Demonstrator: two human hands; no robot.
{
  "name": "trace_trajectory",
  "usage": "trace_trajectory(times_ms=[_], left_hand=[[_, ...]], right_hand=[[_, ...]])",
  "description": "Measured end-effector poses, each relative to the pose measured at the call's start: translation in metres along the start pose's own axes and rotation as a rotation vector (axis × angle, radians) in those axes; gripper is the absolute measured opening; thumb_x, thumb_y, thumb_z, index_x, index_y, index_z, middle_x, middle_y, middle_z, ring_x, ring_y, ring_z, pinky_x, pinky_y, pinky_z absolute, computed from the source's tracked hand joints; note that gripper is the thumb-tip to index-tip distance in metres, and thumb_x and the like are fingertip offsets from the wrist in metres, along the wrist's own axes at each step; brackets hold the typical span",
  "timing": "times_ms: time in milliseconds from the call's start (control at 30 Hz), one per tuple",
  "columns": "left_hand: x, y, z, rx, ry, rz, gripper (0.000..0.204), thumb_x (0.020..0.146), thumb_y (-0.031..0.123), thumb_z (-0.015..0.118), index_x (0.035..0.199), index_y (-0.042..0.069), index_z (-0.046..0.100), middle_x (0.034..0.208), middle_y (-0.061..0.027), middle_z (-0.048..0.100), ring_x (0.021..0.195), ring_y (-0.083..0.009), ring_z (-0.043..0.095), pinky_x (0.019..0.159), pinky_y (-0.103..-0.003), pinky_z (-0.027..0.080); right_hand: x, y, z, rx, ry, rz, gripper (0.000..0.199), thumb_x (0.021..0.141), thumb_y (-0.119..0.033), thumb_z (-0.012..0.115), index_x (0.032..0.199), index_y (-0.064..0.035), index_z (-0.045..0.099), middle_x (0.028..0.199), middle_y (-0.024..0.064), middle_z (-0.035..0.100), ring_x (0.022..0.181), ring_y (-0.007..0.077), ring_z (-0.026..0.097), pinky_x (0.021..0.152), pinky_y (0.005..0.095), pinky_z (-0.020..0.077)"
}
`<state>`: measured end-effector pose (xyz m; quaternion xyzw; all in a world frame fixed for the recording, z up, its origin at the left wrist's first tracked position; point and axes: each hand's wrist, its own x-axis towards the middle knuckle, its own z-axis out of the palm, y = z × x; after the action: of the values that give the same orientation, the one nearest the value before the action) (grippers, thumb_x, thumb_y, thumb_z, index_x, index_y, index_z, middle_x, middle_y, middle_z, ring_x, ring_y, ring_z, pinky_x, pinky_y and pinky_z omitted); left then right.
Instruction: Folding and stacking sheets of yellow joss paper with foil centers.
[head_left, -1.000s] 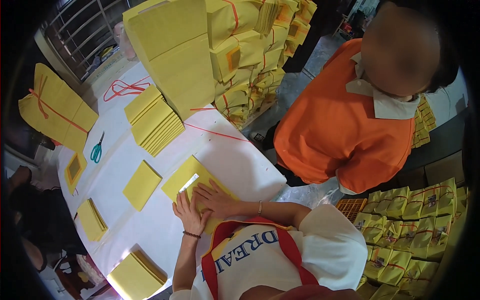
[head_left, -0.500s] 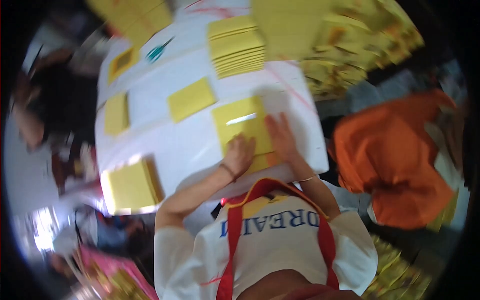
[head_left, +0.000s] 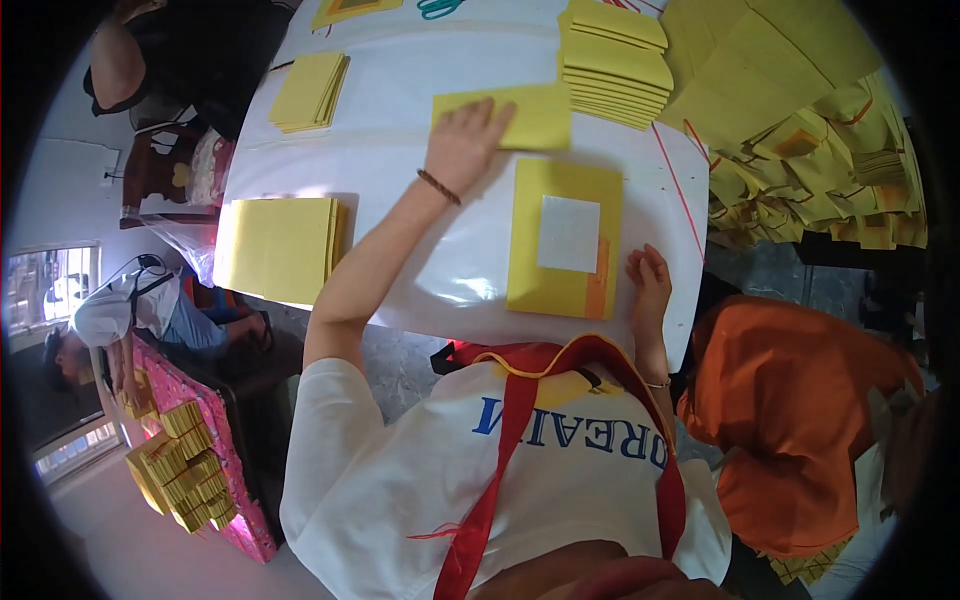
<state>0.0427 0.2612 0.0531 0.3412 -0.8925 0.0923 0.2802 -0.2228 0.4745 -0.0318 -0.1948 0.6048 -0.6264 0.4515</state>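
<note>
My left hand (head_left: 465, 145) reaches across the white table, its fingers laid over a flat yellow paper piece (head_left: 545, 115). The fingers are stretched out, and whether they grip it is hard to see. Nearer to me lies a yellow paper sheet (head_left: 525, 235) with a shiny silver-white square (head_left: 570, 233) and an orange strip (head_left: 597, 280) at its lower right. My right hand (head_left: 650, 280) rests just right of that sheet, apart from it, its fingers loosely bent with nothing in them.
A layered yellow paper stack (head_left: 615, 70) stands at the far right, smaller stacks (head_left: 310, 92) (head_left: 285, 245) on the left. Teal scissors (head_left: 438, 8) lie at the far edge. Someone in orange (head_left: 800, 420) is close on my right; heaped yellow paper (head_left: 810, 170) lies beyond.
The view has shifted. My left hand has left the near sheet and moved out onto the farther yellow piece. My right hand has drawn off the sheet to its right side.
</note>
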Motion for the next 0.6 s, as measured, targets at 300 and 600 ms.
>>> trace_trajectory(times_ms=[300, 600], left_hand=[[-0.029, -0.035, 0.074, 0.159, -0.067, -0.083, 0.042, 0.073, 0.012, 0.057, 0.115, 0.012, 0.051, 0.106, -0.0085, 0.054, 0.100, -0.0231, 0.051, 0.080, -0.038, 0.040], [-0.028, -0.037, 0.078, 0.223, -0.392, -0.152, 0.049, 0.074, 0.015, 0.057, 0.122, 0.010, 0.045, 0.117, -0.0090, 0.050, 0.107, -0.0239, 0.048, 0.087, -0.040, 0.038]], right_hand=[[-0.003, 0.004, -0.007, 0.012, -0.016, -0.028, 0.027, 0.092, -0.012, 0.047, 0.116, -0.0009, 0.049, 0.101, 0.0070, 0.055, 0.094, 0.0151, 0.054, 0.086, 0.0282, 0.0443], [0.002, 0.005, -0.001, 0.032, -0.018, -0.046, 0.025, 0.091, -0.012, 0.048, 0.113, -0.0001, 0.050, 0.100, 0.0069, 0.056, 0.092, 0.0142, 0.054, 0.084, 0.0275, 0.0450]])
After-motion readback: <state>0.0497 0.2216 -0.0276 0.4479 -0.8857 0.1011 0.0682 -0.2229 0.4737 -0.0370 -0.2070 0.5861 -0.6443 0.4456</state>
